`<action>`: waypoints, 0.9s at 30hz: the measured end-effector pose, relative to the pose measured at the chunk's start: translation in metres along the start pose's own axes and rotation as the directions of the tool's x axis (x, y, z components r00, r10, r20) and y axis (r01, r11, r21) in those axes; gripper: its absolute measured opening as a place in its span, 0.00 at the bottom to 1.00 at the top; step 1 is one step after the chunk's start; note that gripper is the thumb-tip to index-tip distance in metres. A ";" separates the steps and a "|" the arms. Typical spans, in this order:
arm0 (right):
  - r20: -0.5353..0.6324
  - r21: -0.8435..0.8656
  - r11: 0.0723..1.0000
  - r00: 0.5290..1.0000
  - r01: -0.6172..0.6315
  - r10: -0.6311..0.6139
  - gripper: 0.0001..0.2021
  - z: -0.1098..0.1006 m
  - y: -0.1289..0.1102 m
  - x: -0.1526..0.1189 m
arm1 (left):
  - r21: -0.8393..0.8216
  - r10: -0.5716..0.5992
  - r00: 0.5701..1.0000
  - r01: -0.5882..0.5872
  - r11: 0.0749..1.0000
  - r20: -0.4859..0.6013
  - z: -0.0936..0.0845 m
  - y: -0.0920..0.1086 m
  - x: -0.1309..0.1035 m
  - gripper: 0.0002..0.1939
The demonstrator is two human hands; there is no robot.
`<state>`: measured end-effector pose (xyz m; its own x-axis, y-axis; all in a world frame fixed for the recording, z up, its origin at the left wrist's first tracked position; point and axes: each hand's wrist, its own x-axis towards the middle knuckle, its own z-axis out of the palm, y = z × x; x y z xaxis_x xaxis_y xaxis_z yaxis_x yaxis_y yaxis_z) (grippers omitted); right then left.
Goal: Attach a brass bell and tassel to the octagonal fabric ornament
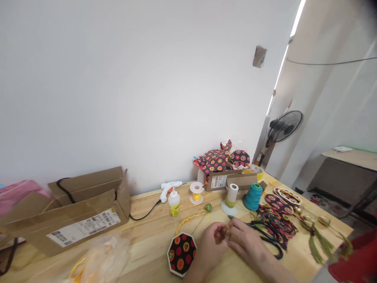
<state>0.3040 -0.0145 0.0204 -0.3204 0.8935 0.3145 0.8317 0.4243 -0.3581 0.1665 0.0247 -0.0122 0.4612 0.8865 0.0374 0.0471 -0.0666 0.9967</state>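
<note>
Over the wooden table, my left hand (209, 244) and my right hand (247, 240) meet with fingertips pinched together. Between them shows a speck of red, too small and covered to name. Close to the left hand lies an octagonal piece (180, 251) of black floral fabric with a pale rim, partly covered by that hand. A twisted yellow cord (188, 221) runs up from it, near a green bead (208, 207). Beside the right hand are black-handled scissors (275, 243), their blades mostly hidden behind the hand.
A cardboard box (88, 222) and plastic bag (107, 257) lie left. Behind are a glue gun (165, 192), glue bottle (174, 204), yellow cord spool (196, 193), white roll (232, 192), teal thread cone (253, 196) and fabric-filled box (218, 181). Fabric scraps (279, 224) and tassels (319, 245) sit right.
</note>
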 end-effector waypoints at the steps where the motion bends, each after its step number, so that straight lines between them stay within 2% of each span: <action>1: 0.005 -0.002 1.000 1.000 -0.011 0.011 0.04 0.000 -0.001 0.000 | 0.001 -0.002 1.000 0.002 1.000 0.003 0.000 0.001 0.000 0.16; 11: -0.007 -0.013 0.999 0.999 -0.050 0.049 0.06 0.004 -0.007 -0.005 | 0.001 -0.028 1.000 0.028 1.000 -0.002 0.003 0.005 0.001 0.13; 16: -0.070 0.052 0.996 0.995 -0.067 0.070 0.08 0.007 -0.005 -0.008 | -0.014 -0.040 0.998 0.039 0.999 -0.038 0.002 0.003 0.001 0.16; 20: -0.072 0.056 0.995 0.994 -0.078 0.081 0.08 0.005 -0.006 -0.009 | -0.015 -0.044 0.998 0.044 0.999 -0.035 0.004 0.005 -0.001 0.19; 27: -0.099 0.078 0.992 0.990 -0.096 0.103 0.07 0.011 -0.001 -0.012 | 0.074 -0.055 0.997 0.059 0.996 -0.063 0.005 0.002 0.000 0.18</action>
<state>0.3022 -0.0236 0.0071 -0.1865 0.9137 0.3609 0.8208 0.3468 -0.4539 0.1709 0.0228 -0.0110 0.4015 0.9158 -0.0125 0.1393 -0.0475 0.9891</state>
